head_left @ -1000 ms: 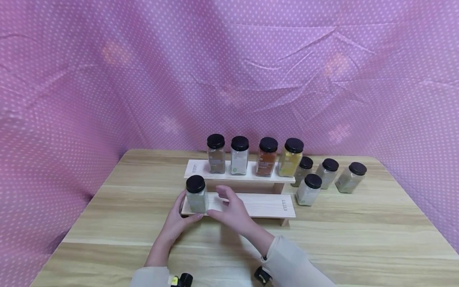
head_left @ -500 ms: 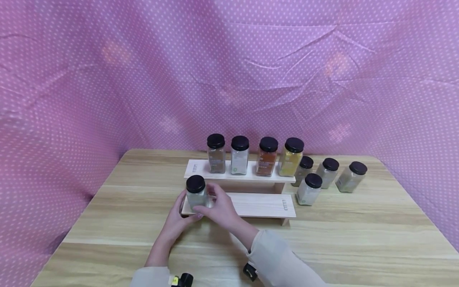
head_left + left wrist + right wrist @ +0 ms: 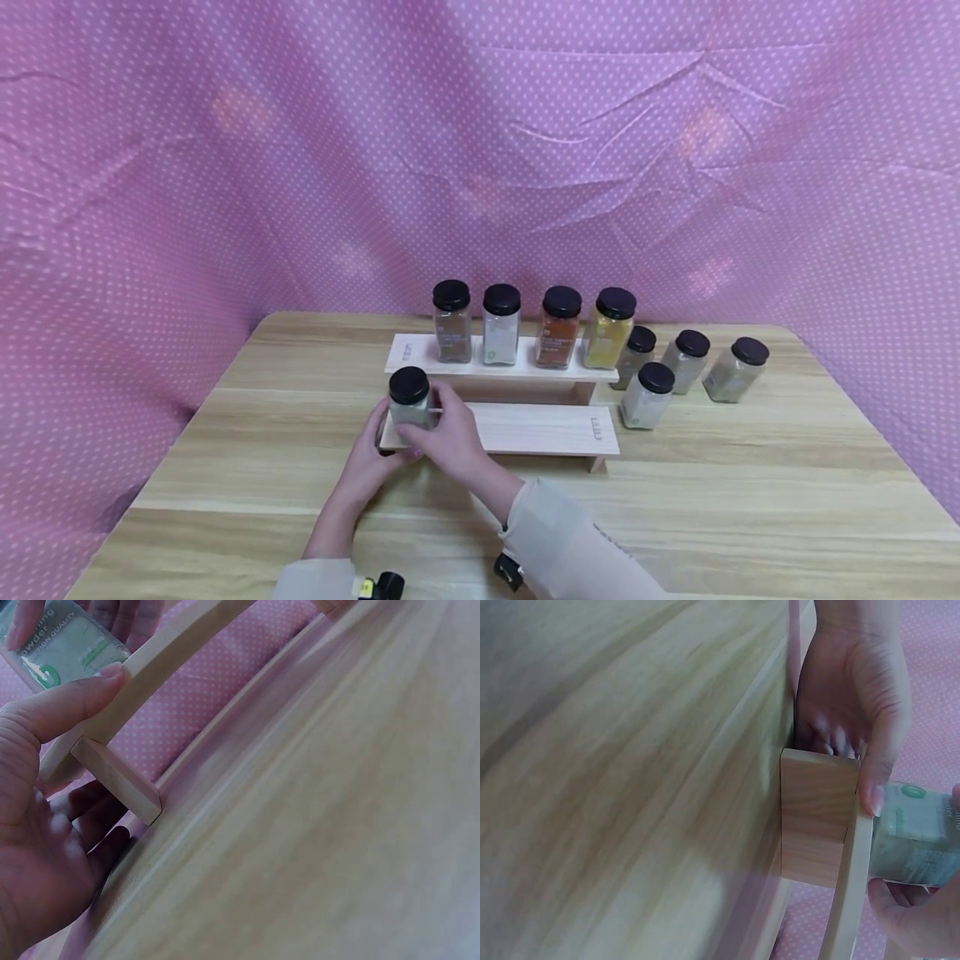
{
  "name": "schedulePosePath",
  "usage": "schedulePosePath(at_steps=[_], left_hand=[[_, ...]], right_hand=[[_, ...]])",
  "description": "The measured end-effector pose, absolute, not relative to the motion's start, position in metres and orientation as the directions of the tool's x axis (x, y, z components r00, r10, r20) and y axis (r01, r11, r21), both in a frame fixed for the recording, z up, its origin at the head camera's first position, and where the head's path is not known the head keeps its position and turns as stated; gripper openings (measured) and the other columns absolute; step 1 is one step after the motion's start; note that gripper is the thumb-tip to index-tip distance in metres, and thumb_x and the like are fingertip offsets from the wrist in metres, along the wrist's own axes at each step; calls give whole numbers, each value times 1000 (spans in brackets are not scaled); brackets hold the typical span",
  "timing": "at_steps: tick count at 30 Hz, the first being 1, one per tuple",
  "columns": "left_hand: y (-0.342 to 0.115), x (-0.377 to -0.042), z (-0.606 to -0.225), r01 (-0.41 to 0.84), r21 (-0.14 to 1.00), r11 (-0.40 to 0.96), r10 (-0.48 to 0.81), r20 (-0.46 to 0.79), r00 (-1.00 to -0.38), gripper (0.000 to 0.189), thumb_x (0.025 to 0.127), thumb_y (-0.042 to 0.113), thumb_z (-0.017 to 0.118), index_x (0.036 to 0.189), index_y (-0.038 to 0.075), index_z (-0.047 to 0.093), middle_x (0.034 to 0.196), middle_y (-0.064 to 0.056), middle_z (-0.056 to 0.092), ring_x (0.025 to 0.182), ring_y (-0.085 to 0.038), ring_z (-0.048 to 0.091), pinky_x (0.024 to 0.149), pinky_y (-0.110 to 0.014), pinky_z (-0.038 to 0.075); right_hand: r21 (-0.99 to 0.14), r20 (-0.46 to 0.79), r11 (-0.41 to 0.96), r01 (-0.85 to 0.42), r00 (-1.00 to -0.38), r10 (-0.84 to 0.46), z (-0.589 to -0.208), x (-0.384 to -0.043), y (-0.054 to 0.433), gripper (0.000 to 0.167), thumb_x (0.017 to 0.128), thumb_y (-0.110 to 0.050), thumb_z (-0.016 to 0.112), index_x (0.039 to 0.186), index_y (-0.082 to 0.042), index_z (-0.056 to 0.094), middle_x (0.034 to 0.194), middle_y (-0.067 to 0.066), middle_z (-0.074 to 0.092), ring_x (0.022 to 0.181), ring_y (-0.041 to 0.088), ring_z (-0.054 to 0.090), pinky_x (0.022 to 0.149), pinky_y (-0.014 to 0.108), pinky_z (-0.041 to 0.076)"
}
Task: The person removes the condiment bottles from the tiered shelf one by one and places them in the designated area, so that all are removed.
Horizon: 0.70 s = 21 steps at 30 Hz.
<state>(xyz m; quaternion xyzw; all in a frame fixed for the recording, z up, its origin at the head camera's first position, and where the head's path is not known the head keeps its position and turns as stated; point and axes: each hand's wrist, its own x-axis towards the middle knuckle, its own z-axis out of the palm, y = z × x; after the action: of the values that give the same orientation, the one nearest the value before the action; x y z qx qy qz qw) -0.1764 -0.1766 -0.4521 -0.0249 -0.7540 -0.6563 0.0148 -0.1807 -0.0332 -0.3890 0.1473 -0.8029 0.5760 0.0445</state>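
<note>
A spice jar (image 3: 409,392) with a black lid and pale contents stands at the left end of the lower board (image 3: 540,429) of a two-tier wooden rack. My right hand (image 3: 450,440) holds it from the right, thumb in front and fingers behind. A green mark shows on the jar's label (image 3: 79,652) in the left wrist view. My left hand (image 3: 363,468) grips the rack's left end. Its thumb (image 3: 82,697) lies on the board's front edge, and its fingers curl beneath, beside the wooden leg (image 3: 120,780).
Several black-lidded spice jars, among them a red one (image 3: 557,333) and a yellow one (image 3: 609,333), line the upper board (image 3: 408,354). More jars, including a white one (image 3: 645,404), stand on the wooden table (image 3: 720,500) right of the rack. A pink dotted cloth (image 3: 480,167) hangs behind.
My right hand has moved left from beside the jar and closed its fingers and thumb on it. The left hand and the jar stay in place.
</note>
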Motion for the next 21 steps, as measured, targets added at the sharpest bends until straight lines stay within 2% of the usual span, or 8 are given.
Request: schedulePosePath(at_steps=[13,21], left_hand=[[-176,-175,-451,59,991,123,25,56,-998,88,64,6,74,135,19,23,133,-11,32,117,-24,31,97,-39,18],[-176,-176,-452,52,994,98,27,49,-998,88,64,2,73,135,17,23,132,-11,33,114,-24,35,95,-38,21]], right_hand=[[-911,244,298,-285,-955,-167,-390,-183,-31,51,64,-19,76,108,-7,54,95,4,60,87,14,54,74,26,43],[-921,243,272,-280,-956,-163,-386,-182,-24,52,62,-16,77,109,-7,55,94,4,60,87,15,55,73,26,44]])
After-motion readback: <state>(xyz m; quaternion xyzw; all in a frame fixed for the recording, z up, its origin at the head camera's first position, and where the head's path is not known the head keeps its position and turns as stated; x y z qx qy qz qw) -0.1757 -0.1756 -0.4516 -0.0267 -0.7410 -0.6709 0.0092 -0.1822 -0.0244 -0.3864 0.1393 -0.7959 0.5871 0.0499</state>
